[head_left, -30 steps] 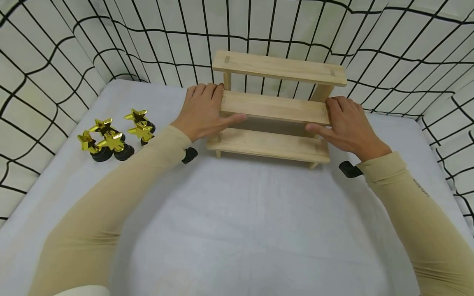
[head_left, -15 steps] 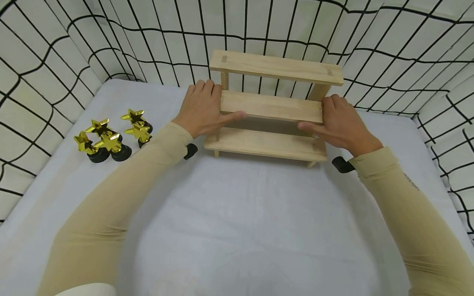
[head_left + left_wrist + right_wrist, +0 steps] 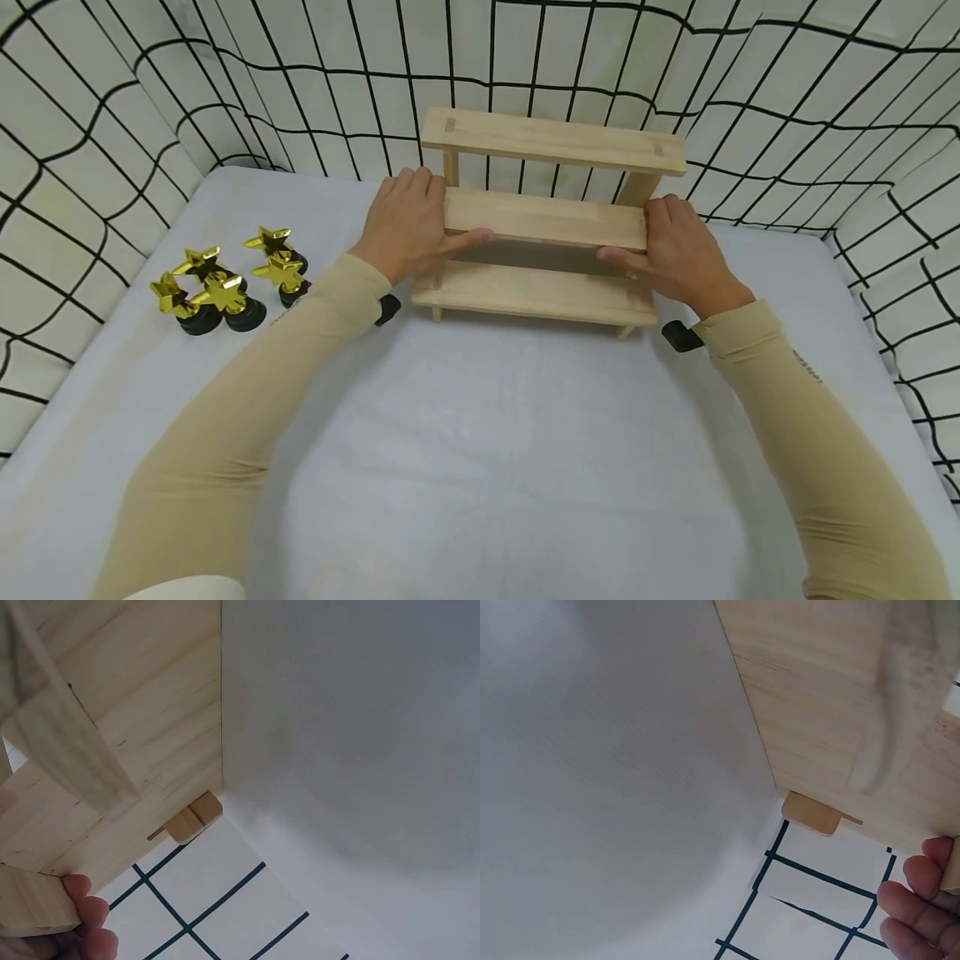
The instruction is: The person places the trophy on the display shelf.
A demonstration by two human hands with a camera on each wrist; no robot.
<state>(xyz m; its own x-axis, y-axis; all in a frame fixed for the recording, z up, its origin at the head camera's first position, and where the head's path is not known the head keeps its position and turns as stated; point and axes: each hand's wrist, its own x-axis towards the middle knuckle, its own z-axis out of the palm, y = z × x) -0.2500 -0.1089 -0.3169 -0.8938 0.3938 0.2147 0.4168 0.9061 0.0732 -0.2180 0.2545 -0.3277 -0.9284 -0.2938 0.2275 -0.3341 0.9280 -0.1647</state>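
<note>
A three-tier wooden display rack [image 3: 545,217] stands upright on the white cloth at the back of the head view. My left hand [image 3: 408,223] grips the left end of its middle shelf, thumb along the front edge. At the opposite end, my right hand [image 3: 678,254] holds the same shelf in a similar way. In the left wrist view, curled fingertips [image 3: 96,919] show at the board's end. Fingers [image 3: 915,904] also bend round the wood in the right wrist view. Several gold star trophies [image 3: 223,292] with black bases stand left of the rack, near my left forearm.
Black wire grid fencing [image 3: 315,71] encloses the back and both sides, with the rack close to the back panel. White cloth [image 3: 517,450] covers the surface in front of the rack.
The whole head view has shifted slightly, so the rack and hands appear a little further left. Both hands keep their hold on the middle shelf, and the trophies stay in place.
</note>
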